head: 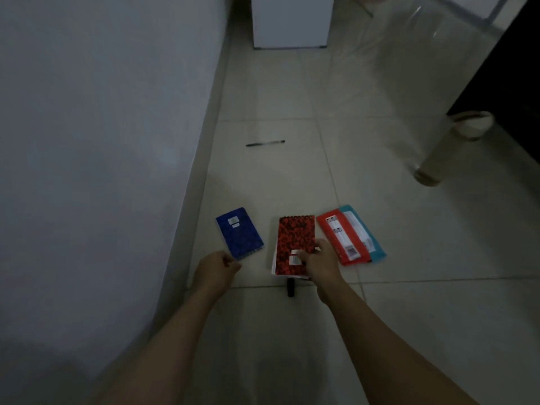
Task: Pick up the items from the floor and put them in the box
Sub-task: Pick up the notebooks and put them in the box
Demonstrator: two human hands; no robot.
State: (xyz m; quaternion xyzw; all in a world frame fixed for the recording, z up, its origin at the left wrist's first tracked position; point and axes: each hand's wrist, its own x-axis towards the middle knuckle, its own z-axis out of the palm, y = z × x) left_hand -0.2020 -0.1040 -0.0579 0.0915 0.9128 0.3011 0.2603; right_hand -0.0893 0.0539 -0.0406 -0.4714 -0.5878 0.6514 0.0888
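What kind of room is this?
Probably a room at home, dimly lit: tiled floor, a plain wall, and a white cabinet. Notebooks and a pen lie about.

Both bare forearms reach forward and down. The left hand (217,266) is curled into a loose fist, empty. The right hand (320,263), just right of it, pinches with thumb and fingers bent.

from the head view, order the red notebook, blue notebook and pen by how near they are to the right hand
1. Red notebook: under the right hand, whose fingers touch it.
2. Blue notebook: to the left, by the left hand.
3. Pen: far ahead on the tiles, toward the white box.
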